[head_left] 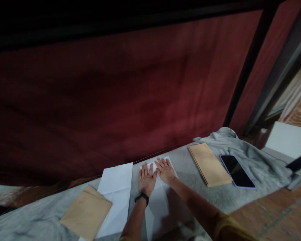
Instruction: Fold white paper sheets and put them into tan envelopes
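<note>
A white sheet of paper [155,209] lies on the grey cloth-covered surface in front of me, with creases across it. Both hands press flat on its far end. My left hand [147,179], with a dark band at the wrist, has its fingers stretched out on the paper. Beside it, thumbs almost touching, my right hand [165,171] lies with fingers spread. To the left is another creased white sheet [117,197], partly under brown paper pieces [86,212].
At right, a stack of brown paper envelopes or folded sheets [209,164] lies beside a dark-screened phone [237,171]. Bunched grey cloth [263,160] covers that end. A dark red panel [140,100] rises behind the surface. Brown floor tiles [283,207] show at lower right.
</note>
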{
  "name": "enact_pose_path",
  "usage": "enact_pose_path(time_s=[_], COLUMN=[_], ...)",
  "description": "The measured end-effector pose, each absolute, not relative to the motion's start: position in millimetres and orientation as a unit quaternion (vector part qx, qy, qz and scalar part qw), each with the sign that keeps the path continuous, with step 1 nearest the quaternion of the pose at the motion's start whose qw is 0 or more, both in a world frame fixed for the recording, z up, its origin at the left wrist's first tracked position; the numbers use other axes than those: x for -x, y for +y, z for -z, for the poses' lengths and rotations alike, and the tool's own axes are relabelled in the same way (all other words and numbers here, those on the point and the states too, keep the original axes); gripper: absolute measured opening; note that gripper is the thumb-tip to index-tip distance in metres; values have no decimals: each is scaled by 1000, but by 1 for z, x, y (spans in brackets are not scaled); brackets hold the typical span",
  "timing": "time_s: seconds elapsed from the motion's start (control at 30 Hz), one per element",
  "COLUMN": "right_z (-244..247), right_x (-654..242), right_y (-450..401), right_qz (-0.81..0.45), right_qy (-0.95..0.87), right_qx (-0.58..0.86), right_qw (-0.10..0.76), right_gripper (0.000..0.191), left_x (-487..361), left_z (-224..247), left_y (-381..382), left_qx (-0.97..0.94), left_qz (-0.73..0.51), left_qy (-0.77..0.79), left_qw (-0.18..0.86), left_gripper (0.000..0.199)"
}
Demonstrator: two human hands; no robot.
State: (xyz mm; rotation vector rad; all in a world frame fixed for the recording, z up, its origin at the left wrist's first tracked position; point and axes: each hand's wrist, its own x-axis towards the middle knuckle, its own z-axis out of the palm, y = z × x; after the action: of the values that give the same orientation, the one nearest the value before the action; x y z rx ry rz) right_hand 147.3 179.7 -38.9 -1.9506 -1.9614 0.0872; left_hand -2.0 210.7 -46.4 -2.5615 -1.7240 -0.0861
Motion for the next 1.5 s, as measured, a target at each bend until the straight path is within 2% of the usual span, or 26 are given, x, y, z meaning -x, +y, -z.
enact_pose_path(time_s=[0.33,0.57,0.87,1.0,1.17,1.5], right_z=[53,49,66,60,58,50], right_x=[-141,-149,-159,-156,-159,-124], right_y=[80,19,0,-3,-4,-15], right_qz=[-39,1,59,47,43,40], right_qy=[-707,-691,-660,-657,-670,-684], right_qx=[683,690,719,727,721,709], right_qw=[183,215,211,191,171,169], right_gripper=[51,48,55,56,58,52], left_x=[4,29,79,58,16,42], left_z=[37,36,46,44,46,42], left_y=[203,173,118,75,28,21], left_qx=[835,842,815,822,890,856], left_qz=[27,52,114,153,129,115], left_qy=[-550,-533,-560,-544,-436,-503], left_qw=[17,65,99,72,12,14], left_gripper=[66,64,57,56,56,58])
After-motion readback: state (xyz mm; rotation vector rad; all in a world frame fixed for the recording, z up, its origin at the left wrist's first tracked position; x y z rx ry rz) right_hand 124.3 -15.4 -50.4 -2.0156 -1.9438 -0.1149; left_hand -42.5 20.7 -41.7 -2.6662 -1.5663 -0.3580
